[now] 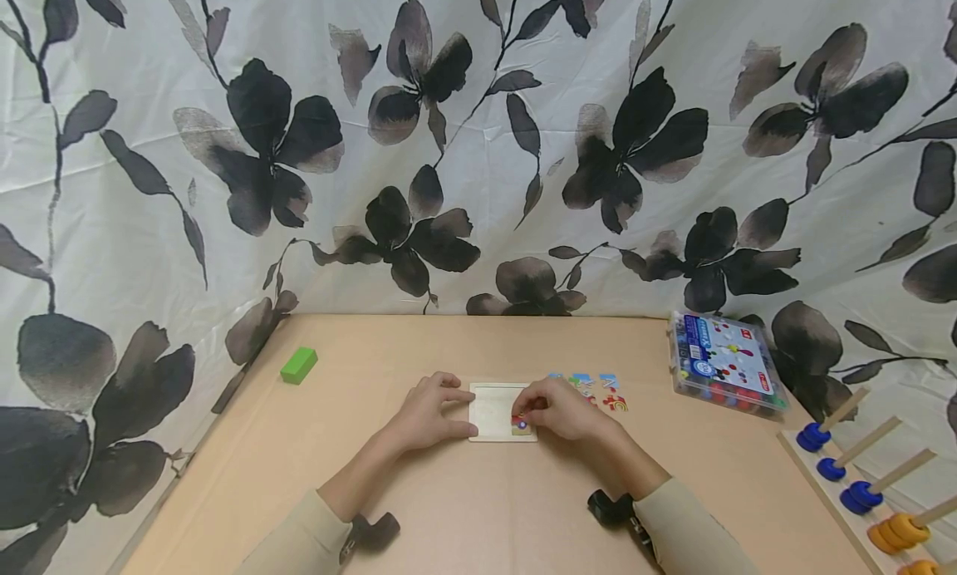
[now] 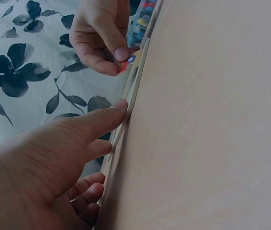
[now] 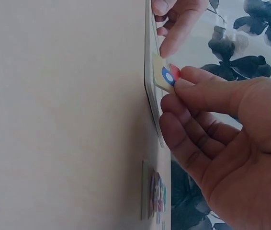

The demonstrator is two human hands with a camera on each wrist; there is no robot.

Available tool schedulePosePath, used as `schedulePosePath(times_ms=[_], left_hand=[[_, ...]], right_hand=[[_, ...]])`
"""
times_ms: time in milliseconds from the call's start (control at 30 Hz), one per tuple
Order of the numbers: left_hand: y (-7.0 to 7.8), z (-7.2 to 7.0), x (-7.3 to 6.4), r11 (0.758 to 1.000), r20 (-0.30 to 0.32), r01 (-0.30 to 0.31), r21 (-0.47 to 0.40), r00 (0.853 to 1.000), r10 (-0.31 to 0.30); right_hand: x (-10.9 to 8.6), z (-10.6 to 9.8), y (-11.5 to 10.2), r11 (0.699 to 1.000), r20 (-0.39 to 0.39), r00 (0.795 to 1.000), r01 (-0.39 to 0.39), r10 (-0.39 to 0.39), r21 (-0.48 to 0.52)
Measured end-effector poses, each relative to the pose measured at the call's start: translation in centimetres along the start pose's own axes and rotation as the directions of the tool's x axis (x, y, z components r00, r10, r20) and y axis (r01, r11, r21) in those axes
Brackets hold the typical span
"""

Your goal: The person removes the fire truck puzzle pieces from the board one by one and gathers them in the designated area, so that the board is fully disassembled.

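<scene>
A shallow white puzzle tray (image 1: 493, 410) with a pale rim lies on the table. My left hand (image 1: 435, 410) touches its left edge, thumb and fingers spread apart; in the left wrist view the thumb rests along the rim. Between thumb and fingertips, my right hand (image 1: 562, 409) pinches a small flat puzzle piece (image 3: 163, 76) over the tray's right part. The piece is yellowish with a red patch and a blue ring around a white centre. Fingers cover part of its face. More colourful puzzle pieces (image 1: 609, 384) lie just beyond the right hand, partly hidden by it.
A green block (image 1: 299, 366) lies at the table's back left. At the back right is a clear plastic case (image 1: 725, 363) of coloured parts. A wooden peg stand (image 1: 830, 492) with blue and orange rings occupies the right edge. A floral cloth (image 1: 523, 159) hangs behind.
</scene>
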State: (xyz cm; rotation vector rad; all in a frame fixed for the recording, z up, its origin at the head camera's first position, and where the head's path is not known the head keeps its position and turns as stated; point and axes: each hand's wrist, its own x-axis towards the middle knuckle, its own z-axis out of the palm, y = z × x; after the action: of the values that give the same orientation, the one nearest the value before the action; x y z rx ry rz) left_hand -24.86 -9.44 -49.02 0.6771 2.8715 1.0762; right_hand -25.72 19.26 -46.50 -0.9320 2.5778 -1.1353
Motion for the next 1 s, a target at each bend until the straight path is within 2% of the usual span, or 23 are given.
schedulePosePath(times_ms=[267,433,667,1000], left_hand=[[0.0,0.0,0.0,1.0,0.001,-0.006,0.01,1.0,0.006],[0.0,0.0,0.1,1.0,-0.002,-0.003,0.005,1.0,0.003],[0.0,-0.2,0.0,1.0,0.002,-0.015,-0.001,1.0,0.015],[-0.2,-0.2,0.1,1.0,0.007,-0.002,0.003,1.0,0.002]], right_hand=[[-0.5,-0.9,0.0,0.997,-0.001,1.0,0.018,-0.018,0.071],[-0.8,-1.6,0.2,0.993,-0.001,1.0,-0.017,0.017,0.119],[-1.2,-2.7,0.3,0.997,-0.023,1.0,-0.012,0.014,0.083],[-1.9,-3.9,0.5,0.994,-0.032,0.999,-0.034,0.038,0.106]])
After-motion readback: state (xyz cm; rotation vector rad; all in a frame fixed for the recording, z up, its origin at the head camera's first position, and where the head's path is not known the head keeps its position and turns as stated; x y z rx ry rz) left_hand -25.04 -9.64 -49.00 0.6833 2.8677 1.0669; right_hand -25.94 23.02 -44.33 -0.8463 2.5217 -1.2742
